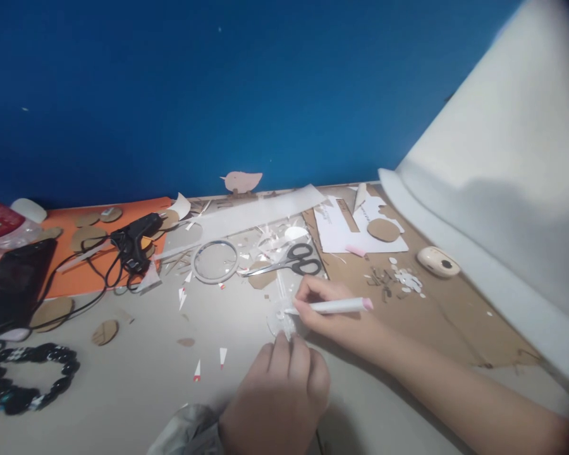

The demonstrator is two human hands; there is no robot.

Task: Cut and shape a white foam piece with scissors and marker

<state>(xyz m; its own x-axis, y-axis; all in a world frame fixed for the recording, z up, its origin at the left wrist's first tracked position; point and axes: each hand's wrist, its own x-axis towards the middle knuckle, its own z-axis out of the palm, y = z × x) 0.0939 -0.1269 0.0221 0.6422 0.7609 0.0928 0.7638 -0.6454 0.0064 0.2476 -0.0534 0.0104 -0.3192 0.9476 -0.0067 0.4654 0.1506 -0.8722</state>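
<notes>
Right hand point(323, 296) grips pen point(339, 306), tip at the clear piece point(275, 321) just beyond left hand point(284, 376), whose curled fingers meet its near edge, pinch unclear; too light a hold could let it slip.

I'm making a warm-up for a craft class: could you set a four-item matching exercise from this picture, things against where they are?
1. Pen
2. Scissors
3. Glue gun
4. Bird cutout

A. Partly over the orange sheet
B. Upright by the blue wall
C. Held in the person's right hand
D. Lying just right of the ring

Pairs: 1-C, 2-D, 3-A, 4-B
</notes>
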